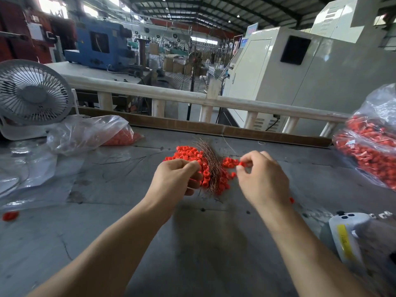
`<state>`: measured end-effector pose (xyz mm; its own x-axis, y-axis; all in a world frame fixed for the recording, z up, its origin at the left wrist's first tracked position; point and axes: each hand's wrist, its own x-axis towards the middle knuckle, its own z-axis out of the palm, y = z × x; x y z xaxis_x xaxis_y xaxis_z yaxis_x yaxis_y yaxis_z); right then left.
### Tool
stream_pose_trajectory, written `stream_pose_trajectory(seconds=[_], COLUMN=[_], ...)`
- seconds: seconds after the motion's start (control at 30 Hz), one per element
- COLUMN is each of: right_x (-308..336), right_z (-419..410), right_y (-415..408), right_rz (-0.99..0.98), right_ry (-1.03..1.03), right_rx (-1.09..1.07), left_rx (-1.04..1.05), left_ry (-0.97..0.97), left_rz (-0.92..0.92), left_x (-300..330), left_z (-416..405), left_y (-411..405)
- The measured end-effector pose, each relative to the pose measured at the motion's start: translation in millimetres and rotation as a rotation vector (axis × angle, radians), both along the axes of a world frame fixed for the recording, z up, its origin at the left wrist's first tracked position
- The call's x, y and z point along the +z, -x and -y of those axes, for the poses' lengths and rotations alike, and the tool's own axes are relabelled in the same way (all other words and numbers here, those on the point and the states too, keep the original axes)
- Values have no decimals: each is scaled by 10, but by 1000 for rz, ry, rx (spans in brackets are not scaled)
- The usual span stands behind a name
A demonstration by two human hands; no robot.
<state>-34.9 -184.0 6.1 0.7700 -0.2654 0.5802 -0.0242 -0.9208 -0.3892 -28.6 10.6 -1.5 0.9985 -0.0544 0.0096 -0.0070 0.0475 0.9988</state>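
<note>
Grey work table (192,243), scratched, in a factory hall.

Centre of table: a loose pile of red caps (186,152), with a bundle of copper wires (211,168) lying across it, running away from the person. Caps lie on both sides of the bundle, more on the left.

Right hand (263,179): raised just right of the pile, thumb and forefinger pinching one red cap (241,163) at the fingertips. The other fingers are curled in. The pinched cap sits just above the caps on the right of the wires, clear of the table.

Left hand (177,179): at the left edge of the pile, fingers curled under, thumb laid against the forefinger. The knuckles cover part of the caps. Cannot tell whether it grips anything; the fingertips are hidden against the pile.

Around:
- A white desk fan (32,93) stands at the far left corner.
- A clear plastic bag (85,131) lies beside the fan, with red caps showing at its right end.
- A second bag (368,146) at the right edge, full of red caps.
- A stray cap (9,215) lies at the near left, well apart from the pile.
- A white device (347,236) with a yellow label lies at the near right.
- A pale rail (171,95) runs behind the table.
</note>
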Motion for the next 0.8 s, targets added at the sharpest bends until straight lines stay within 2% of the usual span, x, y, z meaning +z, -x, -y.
stream_pose_trajectory(seconds=[0.1, 0.23, 0.43, 0.6, 0.8], right_x=[62, 173, 181, 186, 69], right_z=[279, 455, 504, 465, 271], right_y=[-4, 50, 27, 55, -4], right_rz=[-193, -430, -557, -525, -241], right_ry=[36, 1, -72, -44, -126], right_rx=[-172, -269, -269, -240, 16], left_rx=[26, 17, 41, 61, 91], left_ry=[-175, -256, -305, -374, -541], left_rz=[76, 91, 92, 129, 198], left_x=[-20, -50, -84, -104, -150], left_z=[22, 12, -1, -1, -9], left_y=[12, 9, -19, -23, -51])
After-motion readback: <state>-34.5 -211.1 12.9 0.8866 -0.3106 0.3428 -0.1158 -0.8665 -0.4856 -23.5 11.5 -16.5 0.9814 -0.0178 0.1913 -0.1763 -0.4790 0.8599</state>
